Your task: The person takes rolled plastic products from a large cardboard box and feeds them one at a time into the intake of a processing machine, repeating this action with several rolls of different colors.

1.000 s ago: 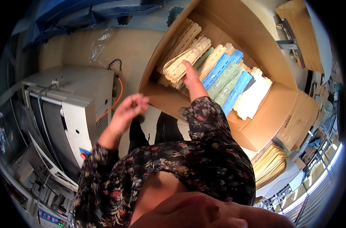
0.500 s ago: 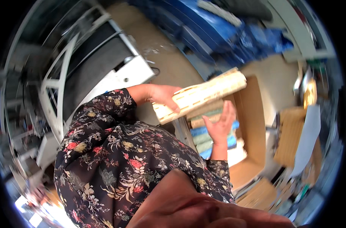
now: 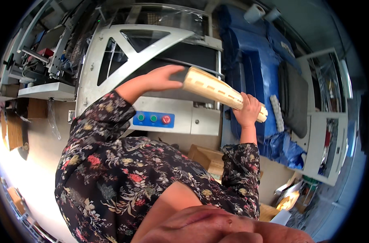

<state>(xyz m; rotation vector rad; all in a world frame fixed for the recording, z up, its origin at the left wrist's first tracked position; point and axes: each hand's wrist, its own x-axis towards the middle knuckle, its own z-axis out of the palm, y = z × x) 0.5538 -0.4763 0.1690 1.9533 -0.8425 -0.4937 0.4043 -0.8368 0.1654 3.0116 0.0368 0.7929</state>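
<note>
A long cream-coloured roll [image 3: 210, 87] with rows of slot-like tan marks is held up over the front of a white machine. My right hand [image 3: 248, 109] is wrapped round the roll near its right end. Just off the left end of the roll is my left hand [image 3: 164, 77], empty, its thumb and fingers apart. What the roll is made of cannot be made out. Beneath the hands lies the machine's dark bed [image 3: 160, 87].
A white slanted frame [image 3: 133, 60] rises on the machine. Its front has a blue panel [image 3: 154, 119] with green and red buttons. Blue-covered bulk [image 3: 249, 48] stands to the right. An open cardboard box [image 3: 204, 157] sits low by my body.
My body has turned from the box of coloured bundles toward the white machine. My left hand has let go of the roll, and my right hand has taken hold of it.
</note>
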